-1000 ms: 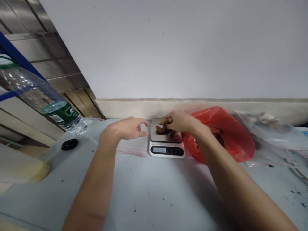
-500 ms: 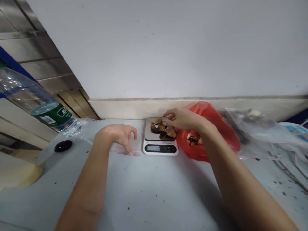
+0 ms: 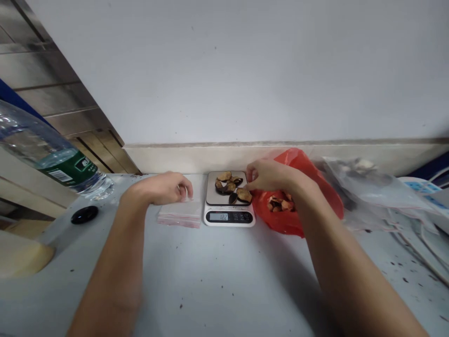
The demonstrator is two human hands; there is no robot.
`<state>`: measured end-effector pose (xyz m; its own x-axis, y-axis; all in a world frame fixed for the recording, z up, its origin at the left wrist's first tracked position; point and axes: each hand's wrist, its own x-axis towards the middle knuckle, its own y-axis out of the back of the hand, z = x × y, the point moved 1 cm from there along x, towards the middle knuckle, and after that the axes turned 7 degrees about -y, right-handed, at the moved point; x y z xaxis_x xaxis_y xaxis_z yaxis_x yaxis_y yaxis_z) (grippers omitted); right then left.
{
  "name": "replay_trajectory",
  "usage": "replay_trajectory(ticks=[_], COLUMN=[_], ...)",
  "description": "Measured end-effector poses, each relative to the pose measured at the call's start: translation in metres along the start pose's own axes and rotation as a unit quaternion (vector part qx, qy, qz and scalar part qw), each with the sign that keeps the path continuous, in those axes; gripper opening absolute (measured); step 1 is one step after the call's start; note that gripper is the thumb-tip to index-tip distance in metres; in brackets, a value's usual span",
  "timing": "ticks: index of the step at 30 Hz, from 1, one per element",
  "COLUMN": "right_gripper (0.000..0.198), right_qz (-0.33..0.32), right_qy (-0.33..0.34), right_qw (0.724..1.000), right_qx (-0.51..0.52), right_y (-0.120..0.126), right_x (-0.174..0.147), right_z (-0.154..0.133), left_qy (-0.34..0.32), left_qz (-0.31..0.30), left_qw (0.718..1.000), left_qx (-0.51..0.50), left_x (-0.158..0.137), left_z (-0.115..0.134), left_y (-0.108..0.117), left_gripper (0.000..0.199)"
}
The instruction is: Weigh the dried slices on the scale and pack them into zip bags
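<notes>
A small white kitchen scale [image 3: 229, 217] stands near the wall, its display reading about 12.2. Several dried, curled brown slices with dark rims [image 3: 229, 183] lie on its metal plate. At the plate's right edge is my right hand [image 3: 268, 174], fingers bent and apart from the thumb, with nothing visible in them. Beneath its wrist a red plastic bag [image 3: 315, 187] lies open, holding paler reddish-brown dried pieces [image 3: 280, 203]. My left hand [image 3: 164, 188] rests over clear zip bags [image 3: 180, 217] left of the scale. Its fingers are loosely curled and apart; the fingertips seem to touch the plastic.
A clear bottle with a green label [image 3: 72, 171] stands at the left, near a black round lid-like object [image 3: 84, 214] and a pale yellowish container [image 3: 24, 255]. Clear plastic bags with contents [image 3: 365, 182] and pale cables [image 3: 417, 250] lie to the right. Dark crumbs dot the table.
The display has gone from 0.0 to about 12.2. My right hand has drawn back right from over the slices to the plate's edge. My left hand has pulled back and curled its fingers.
</notes>
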<state>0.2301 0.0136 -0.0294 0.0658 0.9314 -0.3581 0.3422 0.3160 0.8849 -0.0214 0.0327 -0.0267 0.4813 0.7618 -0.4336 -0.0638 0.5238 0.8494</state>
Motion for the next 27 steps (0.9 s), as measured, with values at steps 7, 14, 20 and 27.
replay_trajectory(ticks=[7, 14, 20, 27], right_gripper=[0.023, 0.017, 0.01, 0.01], right_qz=[-0.016, -0.014, 0.059, 0.096], right_qy=[0.0, 0.022, 0.004, -0.107], right_qw=[1.0, 0.998, 0.994, 0.99], right_qx=[0.021, 0.056, 0.095, 0.007], right_y=[-0.005, -0.002, 0.032, 0.042], right_x=[0.005, 0.002, -0.032, -0.045], right_z=[-0.001, -0.004, 0.017, 0.038], left_qy=[-0.031, -0.012, -0.013, -0.047], left_qz=[0.064, 0.093, 0.113, 0.179], left_qw=[0.997, 0.996, 0.993, 0.981], left_qx=[0.017, 0.0, -0.003, -0.051], left_x=[-0.008, -0.013, -0.016, -0.018], left_z=[0.005, 0.011, 0.017, 0.026], left_y=[0.006, 0.009, 0.01, 0.012], left_gripper=[0.036, 0.041, 0.042, 0.04])
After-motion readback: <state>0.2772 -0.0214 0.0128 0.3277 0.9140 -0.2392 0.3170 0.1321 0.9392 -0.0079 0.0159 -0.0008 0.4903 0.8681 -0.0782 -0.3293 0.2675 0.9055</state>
